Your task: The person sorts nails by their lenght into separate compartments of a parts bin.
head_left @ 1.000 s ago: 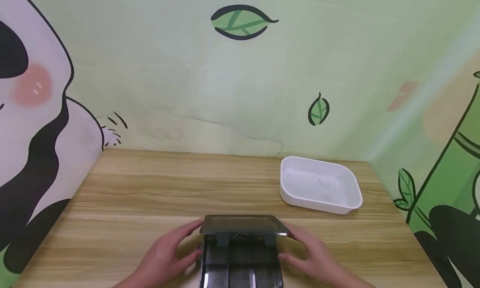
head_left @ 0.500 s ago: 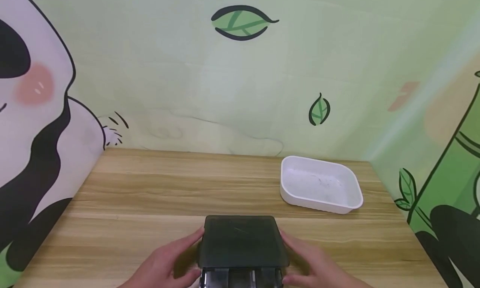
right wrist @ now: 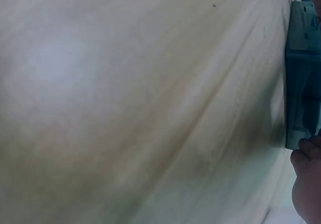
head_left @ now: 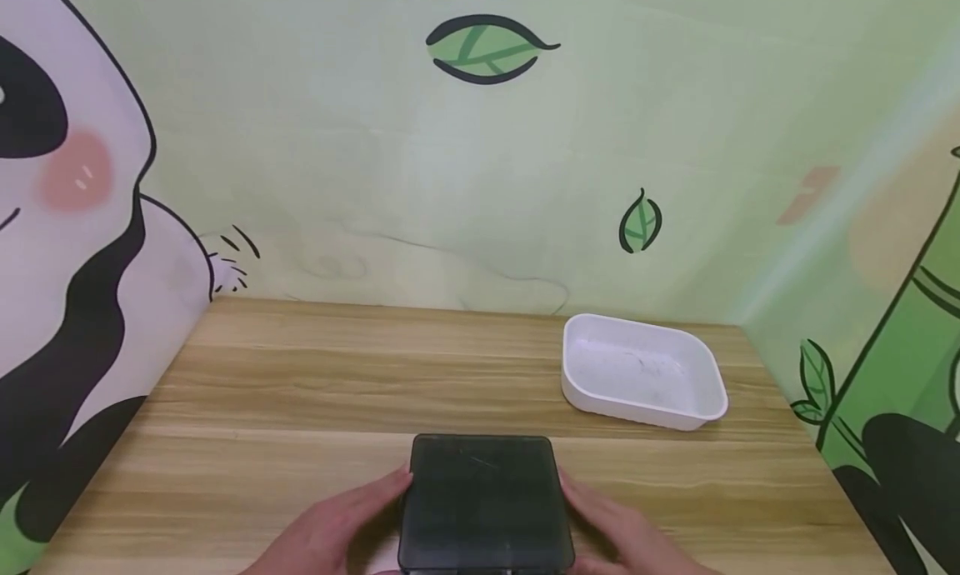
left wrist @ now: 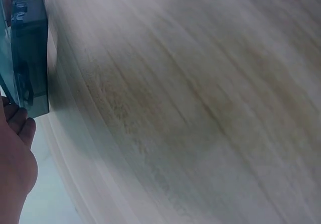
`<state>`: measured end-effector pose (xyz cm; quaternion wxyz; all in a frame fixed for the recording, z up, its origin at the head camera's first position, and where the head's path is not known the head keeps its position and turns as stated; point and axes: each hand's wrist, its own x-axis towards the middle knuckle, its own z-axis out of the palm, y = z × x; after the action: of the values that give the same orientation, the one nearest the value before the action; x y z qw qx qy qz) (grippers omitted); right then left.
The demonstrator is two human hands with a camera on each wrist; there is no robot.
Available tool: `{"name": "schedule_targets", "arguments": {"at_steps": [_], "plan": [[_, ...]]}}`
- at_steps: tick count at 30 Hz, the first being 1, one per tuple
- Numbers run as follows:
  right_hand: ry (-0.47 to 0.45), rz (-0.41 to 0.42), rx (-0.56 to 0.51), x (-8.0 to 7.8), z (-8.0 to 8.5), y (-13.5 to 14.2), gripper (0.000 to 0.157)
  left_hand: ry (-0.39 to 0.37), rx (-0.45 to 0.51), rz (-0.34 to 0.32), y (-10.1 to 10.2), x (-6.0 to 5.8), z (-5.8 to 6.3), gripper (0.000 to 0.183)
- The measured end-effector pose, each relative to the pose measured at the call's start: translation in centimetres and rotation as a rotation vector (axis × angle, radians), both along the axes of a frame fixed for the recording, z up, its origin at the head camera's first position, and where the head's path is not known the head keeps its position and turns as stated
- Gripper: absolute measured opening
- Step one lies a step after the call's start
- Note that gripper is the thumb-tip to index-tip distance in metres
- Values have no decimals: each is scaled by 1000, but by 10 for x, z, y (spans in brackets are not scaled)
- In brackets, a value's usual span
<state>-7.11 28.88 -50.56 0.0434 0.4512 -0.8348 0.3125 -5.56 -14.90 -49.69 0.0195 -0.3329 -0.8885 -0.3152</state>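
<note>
A dark, translucent plastic storage box (head_left: 484, 508) stands at the front of the wooden table, its hinged lid lying over the compartments. My left hand (head_left: 337, 521) holds its left side, index fingertip at the lid's edge. The right hand (head_left: 622, 525) grips the opposite side, fingers along the edge and thumb low near the front corner. In the left wrist view the box (left wrist: 31, 53) shows at the left edge with curled fingers (left wrist: 20, 121) at its corner. The right wrist view shows the box (right wrist: 301, 68) and fingertips (right wrist: 306, 148) against it. The compartments are hidden.
A white rectangular tray (head_left: 637, 408) stands on the table (head_left: 322, 392) at the back right. A printed backdrop (head_left: 337, 142) with leaves and a panda rises behind the table and along its sides.
The lid has swung down toward the front and now covers the compartments, which were visible a second ago. Both hands have followed it, staying at its sides. The white tray is still.
</note>
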Motion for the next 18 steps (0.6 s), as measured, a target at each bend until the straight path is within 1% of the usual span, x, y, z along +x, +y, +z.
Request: {"name": "schedule_targets", "arguments": {"at_steps": [2,3,4,6,8,11,12,13,15,18], "plan": [[1,9,-5,1,-3,1,86,-26,-21,-7,1,0,0,100],[-11,12,-9,1,-4,1,88,-26,-34,-16,1,-1,0,98],[-3,21,-7,2,-5,1,90,-35,-41,-20,1,-1,0,97],[-40,14,8,4,-5,1,95,-46,-56,-16,2,-1,0,94],[-68,-5,35,6,-3,2,97,-38,-64,-19,3,-1,0,92],[-115,-41,80,9,0,1,92,-22,-84,-8,4,-1,-1,89],[-108,-46,92,9,1,1,90,-18,-89,-9,5,-1,-1,89],[-126,-56,99,9,2,0,88,-20,-100,-7,5,-1,-1,89],[-124,-58,106,9,3,0,87,-31,-119,-1,6,-2,-1,89],[-149,-64,114,9,5,0,87,-30,-140,1,7,-3,-1,90]]}}
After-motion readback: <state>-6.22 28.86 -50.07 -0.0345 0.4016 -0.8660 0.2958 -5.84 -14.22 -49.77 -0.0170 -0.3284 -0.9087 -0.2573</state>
